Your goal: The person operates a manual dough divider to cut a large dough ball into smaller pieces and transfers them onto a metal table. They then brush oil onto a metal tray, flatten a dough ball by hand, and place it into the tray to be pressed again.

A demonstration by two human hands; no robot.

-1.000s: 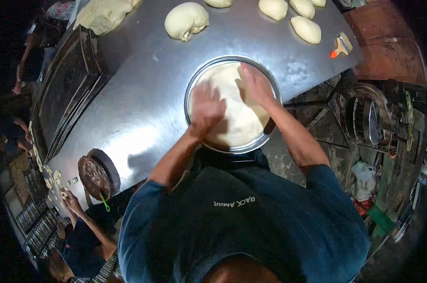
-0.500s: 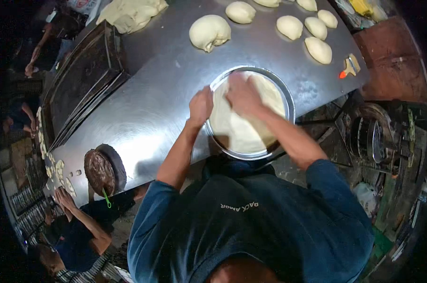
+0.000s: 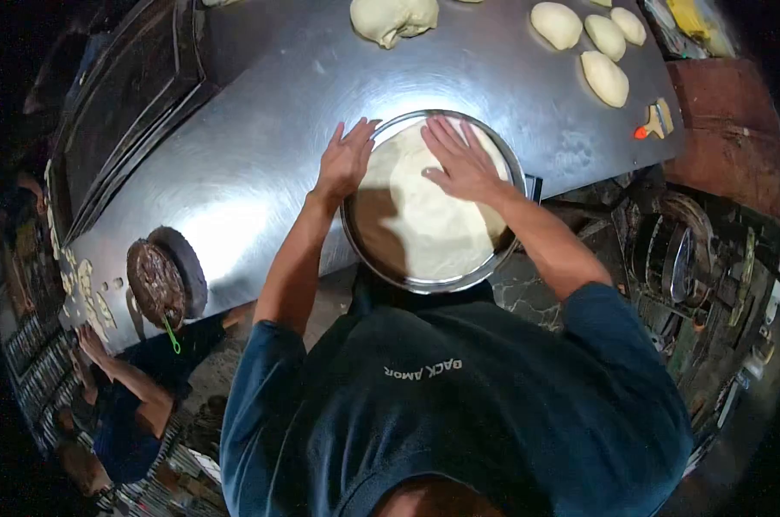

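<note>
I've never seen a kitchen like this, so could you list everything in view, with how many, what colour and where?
Round pan: one, silver metal, at the table's near edge.
Flattened dough: one, pale cream, inside the pan.
Dough balls: four small and one larger, cream, along the far side.
Scraper: one, orange and tan, right of the table.
Table: one, shiny steel.
Dark round dish: one, brown, near left corner.
Co-worker's arm: one, lower left.
Left hand: on the pan's left rim.
Right hand: flat on the dough.
</note>
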